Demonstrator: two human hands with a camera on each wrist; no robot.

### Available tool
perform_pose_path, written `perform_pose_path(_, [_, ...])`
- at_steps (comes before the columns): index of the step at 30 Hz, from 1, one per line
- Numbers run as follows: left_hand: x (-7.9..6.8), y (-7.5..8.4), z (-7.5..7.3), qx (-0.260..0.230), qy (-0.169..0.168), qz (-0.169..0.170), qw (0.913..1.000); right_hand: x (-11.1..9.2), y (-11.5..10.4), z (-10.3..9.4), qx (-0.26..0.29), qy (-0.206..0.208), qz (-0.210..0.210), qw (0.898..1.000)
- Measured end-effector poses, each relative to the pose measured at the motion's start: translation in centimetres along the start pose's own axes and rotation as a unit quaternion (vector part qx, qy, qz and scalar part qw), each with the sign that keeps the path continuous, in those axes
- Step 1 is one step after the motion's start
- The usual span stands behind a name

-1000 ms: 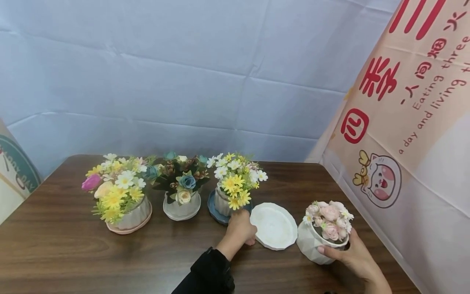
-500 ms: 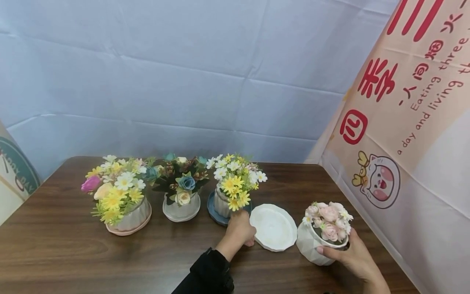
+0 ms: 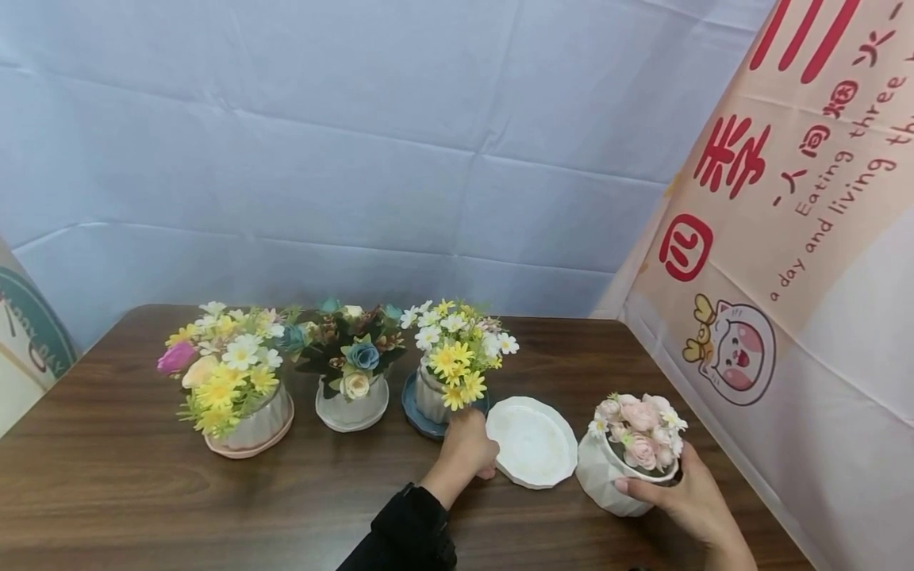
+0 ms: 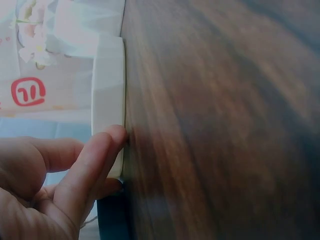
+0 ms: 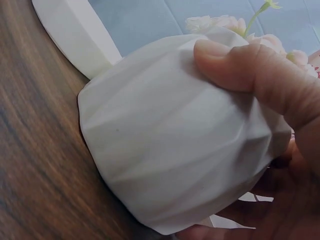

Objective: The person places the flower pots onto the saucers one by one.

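Observation:
In the head view my left hand (image 3: 467, 448) is at the near-left rim of a white faceted saucer (image 3: 534, 442). The left wrist view shows its fingertips curled against the side of that saucer (image 4: 108, 85), low over the wood. My right hand (image 3: 689, 500) grips a white faceted flowerpot (image 3: 607, 476) planted with pale pink artificial flowers (image 3: 641, 424). Its thumb lies over the near side of the pot (image 5: 170, 135) in the right wrist view, with the other fingers around the far side, partly hidden. The pot stands just right of the saucer, its base close to the tabletop.
Three more potted artificial flowers line the brown table (image 3: 143, 507): a yellow-and-white one on a blue saucer (image 3: 421, 424), a blue-rose one on a white saucer (image 3: 353, 416), and a mixed one on a pink saucer (image 3: 246, 450). A printed cloth (image 3: 785, 333) hangs along the right side.
The view has shifted very slightly. Both hands, the white saucer and the pot keep their places.

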State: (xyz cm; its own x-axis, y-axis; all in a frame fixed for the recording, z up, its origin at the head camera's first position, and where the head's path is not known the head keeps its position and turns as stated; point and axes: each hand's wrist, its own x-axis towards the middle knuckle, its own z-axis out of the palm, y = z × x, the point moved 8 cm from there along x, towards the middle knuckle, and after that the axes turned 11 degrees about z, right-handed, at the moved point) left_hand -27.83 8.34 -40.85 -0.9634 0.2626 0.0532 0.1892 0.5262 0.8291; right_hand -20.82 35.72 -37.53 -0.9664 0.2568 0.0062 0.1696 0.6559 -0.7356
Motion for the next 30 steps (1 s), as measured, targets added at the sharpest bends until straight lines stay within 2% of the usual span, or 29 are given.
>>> perform_pose_path(13, [0.2, 0.2, 0.1, 0.004, -0.009, -0.009, 0.9999, -0.1, 0.3, -0.2, -0.005, 0.017, 0.002, 1.000])
perform_pose_path(21, [0.2, 0.0, 0.3, -0.004, -0.017, -0.009, 0.9998, -0.4, 0.2, -0.8, 0.002, 0.052, 0.005, 0.999])
perform_pose_path(30, [0.2, -0.1, 0.5, -0.011, -0.025, -0.016, 0.9995, -0.9, 0.6, -1.7, 0.034, 0.098, 0.038, 0.994])
